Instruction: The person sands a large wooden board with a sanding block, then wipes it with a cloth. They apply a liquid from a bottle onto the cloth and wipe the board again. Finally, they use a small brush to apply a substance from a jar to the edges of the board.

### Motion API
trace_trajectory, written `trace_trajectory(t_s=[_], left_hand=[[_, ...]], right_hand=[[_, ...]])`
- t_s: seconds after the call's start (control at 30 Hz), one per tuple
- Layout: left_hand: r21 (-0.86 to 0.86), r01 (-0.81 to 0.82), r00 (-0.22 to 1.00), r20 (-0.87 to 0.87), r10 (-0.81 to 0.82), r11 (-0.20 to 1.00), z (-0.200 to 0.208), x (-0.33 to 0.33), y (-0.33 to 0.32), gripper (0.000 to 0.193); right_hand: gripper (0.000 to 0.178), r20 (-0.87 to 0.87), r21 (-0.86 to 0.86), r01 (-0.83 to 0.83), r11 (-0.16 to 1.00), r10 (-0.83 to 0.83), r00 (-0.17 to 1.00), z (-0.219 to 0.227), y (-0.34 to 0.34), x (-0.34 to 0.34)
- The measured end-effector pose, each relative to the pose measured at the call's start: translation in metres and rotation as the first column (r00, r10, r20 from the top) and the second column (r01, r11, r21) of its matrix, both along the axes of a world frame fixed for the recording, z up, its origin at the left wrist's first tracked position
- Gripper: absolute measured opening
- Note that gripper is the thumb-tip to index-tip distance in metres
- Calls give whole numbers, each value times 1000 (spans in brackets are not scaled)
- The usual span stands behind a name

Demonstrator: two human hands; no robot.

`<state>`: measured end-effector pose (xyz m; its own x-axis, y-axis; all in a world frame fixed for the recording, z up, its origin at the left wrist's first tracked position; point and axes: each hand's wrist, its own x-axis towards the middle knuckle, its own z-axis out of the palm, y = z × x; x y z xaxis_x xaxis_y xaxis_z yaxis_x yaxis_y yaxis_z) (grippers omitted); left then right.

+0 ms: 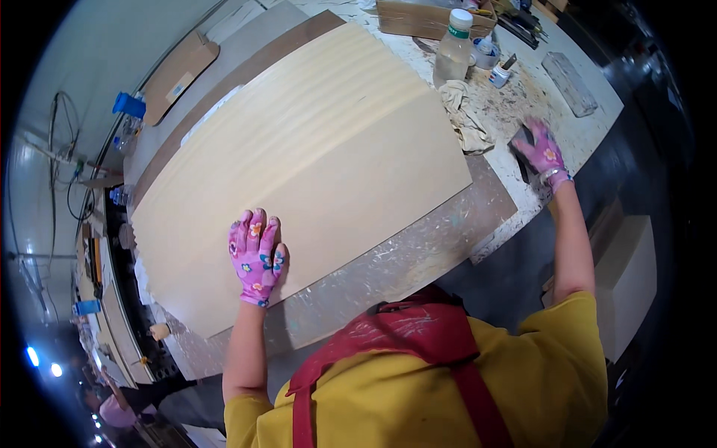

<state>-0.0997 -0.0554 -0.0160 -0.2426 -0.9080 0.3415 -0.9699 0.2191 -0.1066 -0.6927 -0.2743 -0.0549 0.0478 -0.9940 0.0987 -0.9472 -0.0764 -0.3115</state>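
A large pale wooden panel [314, 164] with faint grain stripes lies across the bench. My left hand [256, 257], in a pink flowered glove, rests flat on its near left part, fingers stretched out and holding nothing. Off to the right, beyond the panel's edge, my right hand [545, 153] in a matching glove reaches over the bench top. A dark, flat, block-like thing [522, 166] is between its thumb and fingers. The fingers are slightly blurred, and the thing's exact kind is partly hidden under the hand.
A crumpled cloth [467, 119] lies by the panel's right corner. Behind it stand a clear bottle [453, 52], a tape roll [485, 52] and a small white jar [500, 75]. A grey block [569, 84] lies farther right. A cardboard box [418, 19] sits at the back.
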Motion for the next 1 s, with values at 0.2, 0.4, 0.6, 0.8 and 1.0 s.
trace_trajectory(t_s=[0.2,0.4,0.6,0.8,1.0], left_hand=[[-52,-19,1000,-21,18,998,-7,-1,0,45],[-37,-42,999,17,42,998,-5,4,6,46],[-25,-29,1000,9,30,999,-10,-1,-3,47],[-53,-32,999,-2,32,998,-8,1,-5,47],[-34,-15,1000,20,15,999,-5,3,-4,46]], right_hand=[[82,-76,162,87,983,-75,994,-4,3,-27],[45,497,-34,-7,999,23,867,83,43,118],[45,-38,-378,-641,667,681,731,60,71,281],[45,362,-386,51,921,101,927,49,-23,158],[49,565,-456,-61,888,342,751,-7,-14,211]])
